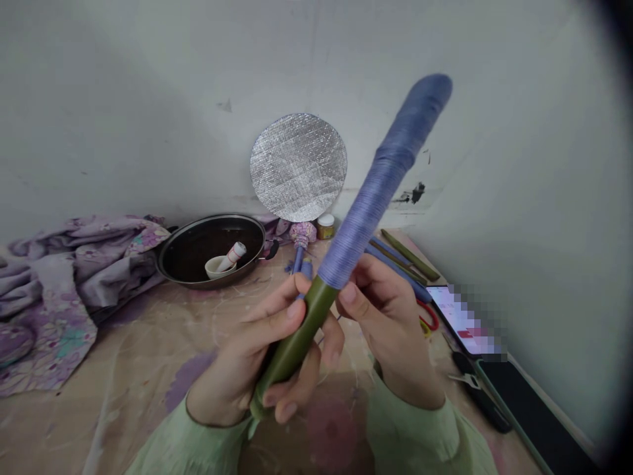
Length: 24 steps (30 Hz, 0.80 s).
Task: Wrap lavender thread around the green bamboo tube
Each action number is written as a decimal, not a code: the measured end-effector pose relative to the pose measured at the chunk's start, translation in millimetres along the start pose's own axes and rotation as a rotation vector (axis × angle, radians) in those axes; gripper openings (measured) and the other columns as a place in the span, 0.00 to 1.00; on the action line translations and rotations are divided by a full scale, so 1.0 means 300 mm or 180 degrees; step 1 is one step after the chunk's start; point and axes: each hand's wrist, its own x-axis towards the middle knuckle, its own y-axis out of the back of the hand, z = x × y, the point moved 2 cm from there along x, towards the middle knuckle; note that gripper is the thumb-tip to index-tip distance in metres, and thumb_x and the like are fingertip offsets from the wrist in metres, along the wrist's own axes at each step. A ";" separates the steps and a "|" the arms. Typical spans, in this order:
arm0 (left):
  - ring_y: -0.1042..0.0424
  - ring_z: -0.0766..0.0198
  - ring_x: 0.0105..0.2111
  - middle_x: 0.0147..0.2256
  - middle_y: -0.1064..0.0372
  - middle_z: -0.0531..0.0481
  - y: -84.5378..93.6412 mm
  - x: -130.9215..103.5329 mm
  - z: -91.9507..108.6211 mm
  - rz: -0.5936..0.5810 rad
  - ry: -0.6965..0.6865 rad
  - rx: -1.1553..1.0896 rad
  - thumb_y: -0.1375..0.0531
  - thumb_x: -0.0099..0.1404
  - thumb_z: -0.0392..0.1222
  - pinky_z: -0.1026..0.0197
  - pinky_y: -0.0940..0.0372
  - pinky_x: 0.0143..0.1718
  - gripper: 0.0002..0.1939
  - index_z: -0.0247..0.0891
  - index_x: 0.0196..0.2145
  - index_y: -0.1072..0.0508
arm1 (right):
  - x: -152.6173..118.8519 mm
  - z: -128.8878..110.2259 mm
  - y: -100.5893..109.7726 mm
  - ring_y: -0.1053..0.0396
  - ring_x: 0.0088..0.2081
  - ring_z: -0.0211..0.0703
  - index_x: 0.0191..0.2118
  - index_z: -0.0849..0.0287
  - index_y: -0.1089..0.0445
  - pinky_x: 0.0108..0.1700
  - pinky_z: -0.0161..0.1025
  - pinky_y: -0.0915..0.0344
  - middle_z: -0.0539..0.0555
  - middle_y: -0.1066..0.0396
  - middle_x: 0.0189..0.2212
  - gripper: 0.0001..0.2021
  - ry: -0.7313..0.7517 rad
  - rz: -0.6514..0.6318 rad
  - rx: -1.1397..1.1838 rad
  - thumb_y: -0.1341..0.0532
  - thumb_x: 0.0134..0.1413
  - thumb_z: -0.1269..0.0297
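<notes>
Thread-wrapped green rod (347, 247) above the table (143, 349), long axis slanting, wrapped end up to the right, left hand (242, 356) fingers closed round its bare lower part, right hand (393, 323) fingers curled at the wrap's edge, grip unclear, phone (459, 316) writing unreadable

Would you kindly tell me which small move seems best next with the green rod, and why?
Probably the right hand should guide one more turn of purple thread snugly against the wrap's lower edge: that hand is right by this edge, the green rod is bare below it, and the left hand steadies that bare part.
</notes>
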 end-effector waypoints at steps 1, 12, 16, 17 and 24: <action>0.40 0.79 0.12 0.34 0.26 0.50 0.002 -0.001 0.003 -0.0060 0.0071 -0.0042 0.51 0.77 0.44 0.79 0.49 0.10 0.08 0.42 0.43 0.34 | -0.001 0.002 0.003 0.32 0.24 0.36 0.43 0.53 0.23 0.24 0.32 0.33 0.46 0.31 0.23 0.11 -0.0042 -0.0095 0.0001 0.31 0.60 0.53; 0.29 0.72 0.22 0.35 0.25 0.51 0.031 0.002 0.006 0.0962 -0.0346 0.1751 0.41 0.73 0.48 0.72 0.34 0.21 0.10 0.42 0.48 0.31 | -0.002 -0.005 0.003 0.36 0.21 0.34 0.36 0.54 0.23 0.21 0.31 0.38 0.46 0.32 0.22 0.08 0.0012 -0.0094 -0.0164 0.32 0.60 0.56; 0.23 0.60 0.46 0.48 0.25 0.51 0.046 0.002 0.003 0.1560 -0.1786 0.3861 0.32 0.65 0.36 0.58 0.26 0.46 0.27 0.51 0.58 0.33 | 0.015 0.011 -0.001 0.40 0.21 0.34 0.35 0.55 0.24 0.21 0.30 0.41 0.44 0.37 0.20 0.08 0.0101 0.0328 -0.0469 0.31 0.58 0.57; 0.24 0.58 0.51 0.52 0.25 0.50 0.048 0.003 0.001 0.1573 -0.1968 0.4244 0.33 0.65 0.34 0.55 0.27 0.51 0.27 0.52 0.59 0.32 | 0.017 0.015 -0.001 0.41 0.21 0.34 0.35 0.55 0.23 0.20 0.30 0.41 0.44 0.37 0.20 0.08 0.0128 0.0376 -0.0518 0.31 0.58 0.57; 0.21 0.60 0.41 0.51 0.21 0.50 0.038 -0.007 0.001 0.1322 -0.1941 0.4257 0.36 0.68 0.32 0.57 0.24 0.44 0.26 0.53 0.60 0.27 | 0.011 0.018 0.001 0.36 0.22 0.34 0.35 0.55 0.23 0.22 0.30 0.37 0.46 0.32 0.21 0.08 0.0157 0.0330 -0.0485 0.32 0.59 0.56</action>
